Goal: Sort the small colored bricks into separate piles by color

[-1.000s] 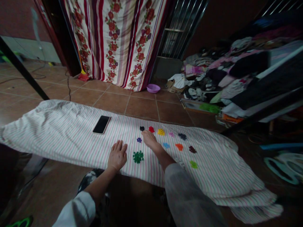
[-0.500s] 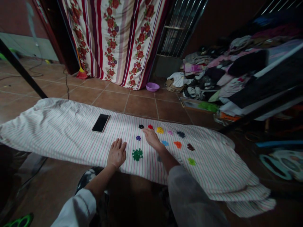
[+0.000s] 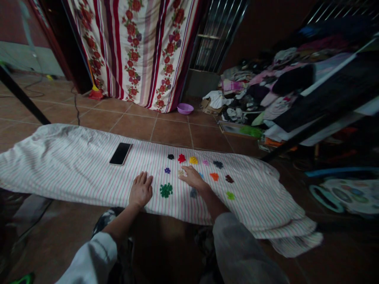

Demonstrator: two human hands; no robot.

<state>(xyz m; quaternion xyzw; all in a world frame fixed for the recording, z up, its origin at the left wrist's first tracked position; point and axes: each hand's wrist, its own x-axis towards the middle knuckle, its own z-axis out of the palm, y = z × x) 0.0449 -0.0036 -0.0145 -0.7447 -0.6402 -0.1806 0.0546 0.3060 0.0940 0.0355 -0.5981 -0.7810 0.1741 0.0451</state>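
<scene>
My left hand [image 3: 141,189] lies flat on the striped cloth [image 3: 74,165], fingers stretched out and holding nothing, left of a pile of small dark green pieces [image 3: 166,190]. My right hand [image 3: 193,177] is at a small beige pile [image 3: 181,173], forefinger and thumb apart at its edge. Nothing shows between them. Beyond it sit small piles of black [image 3: 171,156], red [image 3: 181,158], yellow [image 3: 193,160], pink [image 3: 205,162] and dark grey pieces [image 3: 218,164]. A purple pile [image 3: 167,170] is to the left. My right hand partly covers a light blue pile [image 3: 201,175].
Orange [image 3: 214,176], brown [image 3: 229,178], lime green [image 3: 230,195] and grey piles [image 3: 193,192] lie around my right forearm. A phone [image 3: 121,154] rests on the cloth at left. A purple basin [image 3: 185,108] and heaped clothes [image 3: 266,86] are on the floor beyond.
My right hand has drawn back from near the black and red piles to the beige pile, uncovering the red one. My left hand stays flat. The whole view has shifted slightly.
</scene>
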